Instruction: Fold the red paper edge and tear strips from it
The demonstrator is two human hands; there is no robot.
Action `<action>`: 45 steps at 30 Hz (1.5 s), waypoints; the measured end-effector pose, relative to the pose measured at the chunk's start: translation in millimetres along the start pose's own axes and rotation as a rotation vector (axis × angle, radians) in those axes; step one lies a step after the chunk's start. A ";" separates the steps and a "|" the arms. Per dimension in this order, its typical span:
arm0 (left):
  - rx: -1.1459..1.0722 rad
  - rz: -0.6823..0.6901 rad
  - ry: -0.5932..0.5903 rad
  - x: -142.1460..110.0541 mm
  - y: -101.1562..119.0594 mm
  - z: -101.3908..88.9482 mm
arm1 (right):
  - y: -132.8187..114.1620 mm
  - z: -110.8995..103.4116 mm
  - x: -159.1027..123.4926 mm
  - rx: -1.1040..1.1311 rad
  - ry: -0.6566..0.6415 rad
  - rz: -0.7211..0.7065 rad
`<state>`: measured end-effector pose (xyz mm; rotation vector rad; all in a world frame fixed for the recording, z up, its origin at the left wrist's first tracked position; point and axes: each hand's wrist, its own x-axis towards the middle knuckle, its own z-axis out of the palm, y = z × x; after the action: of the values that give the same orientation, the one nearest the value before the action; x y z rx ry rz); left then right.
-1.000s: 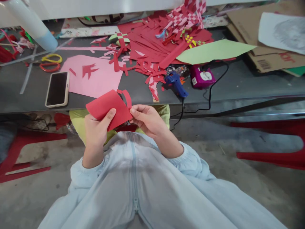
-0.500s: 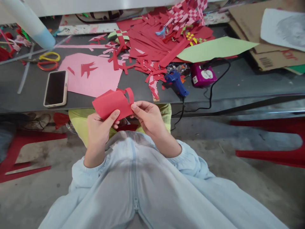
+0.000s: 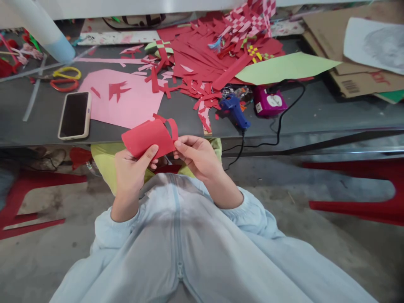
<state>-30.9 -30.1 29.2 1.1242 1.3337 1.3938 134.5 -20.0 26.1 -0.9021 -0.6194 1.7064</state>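
A piece of red paper (image 3: 148, 136), bent into a curve, is held over my lap just in front of the table edge. My left hand (image 3: 132, 170) grips its lower left part, thumb on top and fingers beneath. At its right edge a narrow red strip (image 3: 172, 126) arches up and curls. My right hand (image 3: 197, 158) pinches the paper's right corner near the lower end of that strip. Whether the strip is joined to the paper there is hidden by my fingertips. On the table beyond lies a pink paper sheet (image 3: 142, 99) with red scraps on it.
A phone (image 3: 75, 115) and scissors (image 3: 65, 79) lie at left, near a white-and-blue bottle (image 3: 52, 40). Red paper strips (image 3: 202, 54) pile up behind. A blue glue gun (image 3: 235, 111), its cord hanging off the edge, lies by a purple box (image 3: 269, 101). Cardboard (image 3: 353, 82) is at right.
My left hand has shifted slightly right, and the red paper has turned flatter and moved right with it. The strip arches more. My right hand keeps its pinch at the corner.
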 end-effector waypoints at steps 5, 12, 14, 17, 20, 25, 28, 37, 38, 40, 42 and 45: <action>-0.006 0.002 0.014 -0.6 -0.5 2.3 | 6.8 4.0 1.7 0.034 0.057 -0.058; 0.007 0.018 0.059 1.0 3.4 5.8 | 3.3 7.3 0.3 0.095 0.110 -0.058; 0.002 0.018 0.066 1.1 4.6 5.8 | 0.0 6.1 -1.2 0.077 0.081 -0.016; 0.012 0.017 0.073 1.3 5.3 4.5 | -3.4 3.9 -3.3 0.043 0.038 0.041; 0.031 0.023 0.078 1.9 5.4 3.2 | -4.3 3.2 -3.6 0.027 0.000 0.063; 0.026 0.036 0.098 2.8 7.3 4.0 | -3.1 5.4 -1.8 0.013 -0.004 0.032; 0.017 0.049 0.096 4.0 7.8 5.0 | -2.8 5.2 -0.9 0.015 0.014 0.017; 0.101 0.078 0.071 17.4 5.2 1.0 | -13.6 -3.5 -3.6 0.042 0.101 -0.072; 0.169 0.084 0.050 20.7 5.7 -1.8 | -15.5 -4.5 -4.8 0.046 0.107 -0.078; 0.369 0.115 0.015 30.8 9.2 -9.2 | -19.6 -7.9 -7.5 0.052 0.115 -0.085; 0.591 0.149 0.001 46.2 17.5 -17.2 | -23.7 -13.1 -10.5 0.057 0.120 -0.098; 0.939 0.220 -0.017 75.8 39.8 -24.3 | -28.9 -22.6 -14.8 0.058 0.116 -0.127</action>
<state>-70.5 37.6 71.4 1.9188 1.9683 0.8638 171.3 -25.9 39.2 -0.8946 -0.5363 1.5395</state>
